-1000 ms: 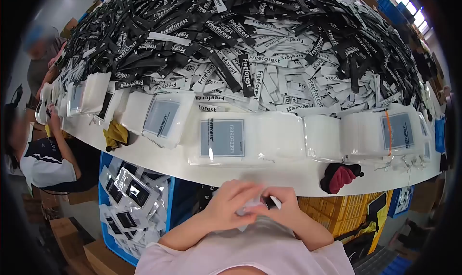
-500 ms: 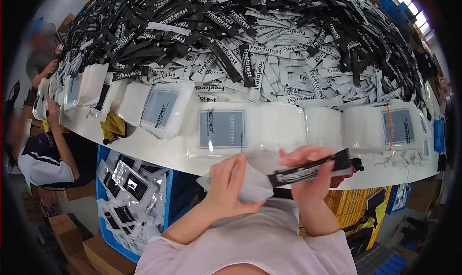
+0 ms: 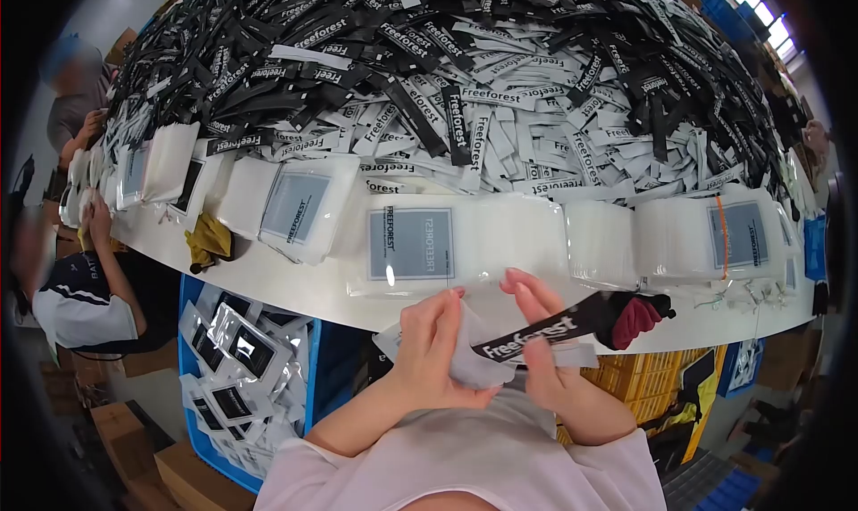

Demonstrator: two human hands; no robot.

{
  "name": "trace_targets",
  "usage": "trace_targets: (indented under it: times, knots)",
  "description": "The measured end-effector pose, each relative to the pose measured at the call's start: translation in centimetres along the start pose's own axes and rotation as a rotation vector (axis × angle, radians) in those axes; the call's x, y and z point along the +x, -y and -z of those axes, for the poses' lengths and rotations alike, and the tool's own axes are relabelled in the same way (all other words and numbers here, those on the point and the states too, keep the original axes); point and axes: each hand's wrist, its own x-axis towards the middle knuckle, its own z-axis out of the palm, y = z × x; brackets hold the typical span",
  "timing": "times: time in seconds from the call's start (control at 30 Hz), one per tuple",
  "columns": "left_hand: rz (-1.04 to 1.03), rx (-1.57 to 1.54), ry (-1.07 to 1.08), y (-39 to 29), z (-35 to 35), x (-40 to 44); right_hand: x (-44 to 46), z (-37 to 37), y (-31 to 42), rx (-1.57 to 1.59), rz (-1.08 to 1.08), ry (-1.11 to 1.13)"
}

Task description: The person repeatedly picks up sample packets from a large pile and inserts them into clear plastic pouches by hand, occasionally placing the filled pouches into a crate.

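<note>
My left hand (image 3: 424, 350) is closed on a translucent white plastic bag (image 3: 466, 357), with fingers at its top and thumb at its lower side. In my right hand (image 3: 554, 386) is a black packet (image 3: 572, 323) printed "Freeforest", pinched between the thumb and the fingers behind it. A white packet (image 3: 579, 356) sticks out from under the black one. The black packet's left end lies at the bag's mouth; whether it is inside I cannot tell. Just beyond my hands lies a stack of clear bags with a grey printed panel (image 3: 411, 243).
A huge heap of black and white packets (image 3: 429, 82) covers the table's far side. More bag stacks (image 3: 299, 203) line the front. A blue bin (image 3: 308, 368) holds filled bags at left, and a yellow crate (image 3: 643, 386) stands at right. A co-worker (image 3: 98, 288) works at far left.
My right hand has moved left toward the bag, bringing the black packet's end to its mouth. The white packet now shows beneath it. My left hand stays nearly in place.
</note>
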Motion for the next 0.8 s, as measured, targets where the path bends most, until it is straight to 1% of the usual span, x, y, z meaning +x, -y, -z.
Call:
trace_targets:
  times: [0.13,0.23,0.27,0.3,0.37,0.4,0.5,0.6,0.7,0.8]
  knots:
    - [0.002,0.025,0.029,-0.3,0.1,0.4,0.3,-1.5,0.4,0.100,-0.094,-0.046]
    - [0.029,0.020,0.044,0.1,0.4,0.3,-0.4,0.8,0.9,-0.532,0.222,-0.127]
    - [0.030,0.011,0.053,0.1,0.7,0.4,-0.4,1.2,1.0,-0.632,0.268,-0.055]
    - [0.031,0.001,0.063,0.1,0.8,0.4,-0.4,1.1,1.0,-0.683,0.263,0.052]
    - [-0.039,0.109,0.128,0.2,0.7,0.2,-0.4,0.9,0.7,-0.783,0.253,0.263]
    - [-0.073,0.163,0.162,0.2,0.7,0.1,-0.7,0.9,-0.1,-0.758,0.197,0.315]
    - [0.013,-0.026,0.273,-0.6,1.6,0.9,0.3,2.2,0.4,-0.877,0.236,0.446]
    - [0.302,-0.342,0.309,0.1,3.4,1.3,0.5,2.1,0.5,-0.815,0.257,0.275]
    - [0.586,-0.461,0.308,0.4,3.1,0.8,1.2,1.8,1.0,-0.969,0.269,0.245]
    - [0.522,-0.389,0.289,0.7,3.2,0.7,1.5,2.6,0.9,-0.883,0.271,0.347]
